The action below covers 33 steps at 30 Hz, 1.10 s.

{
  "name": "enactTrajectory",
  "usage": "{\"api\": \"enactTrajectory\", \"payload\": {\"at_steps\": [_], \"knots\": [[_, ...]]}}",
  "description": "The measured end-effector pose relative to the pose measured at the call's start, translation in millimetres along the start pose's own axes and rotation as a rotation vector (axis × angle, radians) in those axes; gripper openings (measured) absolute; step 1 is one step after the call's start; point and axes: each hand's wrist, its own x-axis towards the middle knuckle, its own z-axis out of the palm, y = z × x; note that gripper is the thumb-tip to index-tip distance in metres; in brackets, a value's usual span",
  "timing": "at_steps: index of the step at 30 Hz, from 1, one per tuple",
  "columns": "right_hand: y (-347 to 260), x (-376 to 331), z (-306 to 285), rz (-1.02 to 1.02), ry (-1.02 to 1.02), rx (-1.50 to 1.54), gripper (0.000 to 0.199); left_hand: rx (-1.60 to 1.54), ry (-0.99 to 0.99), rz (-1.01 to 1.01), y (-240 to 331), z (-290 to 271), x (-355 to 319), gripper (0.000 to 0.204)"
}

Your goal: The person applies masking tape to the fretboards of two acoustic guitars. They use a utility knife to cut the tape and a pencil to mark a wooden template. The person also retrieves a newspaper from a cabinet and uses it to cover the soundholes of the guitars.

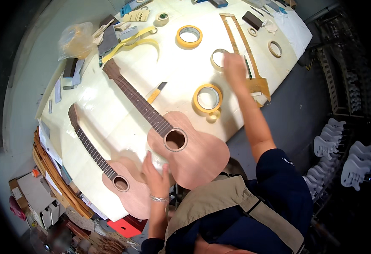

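Bright from above, shiny glare on the table [122,108]. Blurry right hand [235,67]. Bent edges, dark corners, dim at the sides.

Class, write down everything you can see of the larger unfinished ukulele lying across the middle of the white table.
The larger ukulele lies flat, face up, neck slanting toward the table's far left. Its body looks like bare pale reddish wood with a ringed round sound hole; the dark fretboard carries light frets. No strings are visible. The left hand rests at its lower left edge, beside a smaller ukulele. Its lower bout overhangs the table edge.
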Motion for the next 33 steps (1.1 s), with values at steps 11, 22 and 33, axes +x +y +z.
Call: {"api": "enactTrajectory", "payload": {"at_steps": [11,22,33], "knots": [[173,-45,-27,0.228,-0.452,0.924,0.046,-0.184,0.309,-0.148,25,81,-43,0.067],[157,-75,-85,-0.123,-0.325,0.926,0.046,-0.004,0.456,-0.021,37,89,-51,0.071],[-81,-102,-99,-0.875,-0.494,1.057,0.049,0.028,0.442,0.161,36,119,-96,0.108]]}}
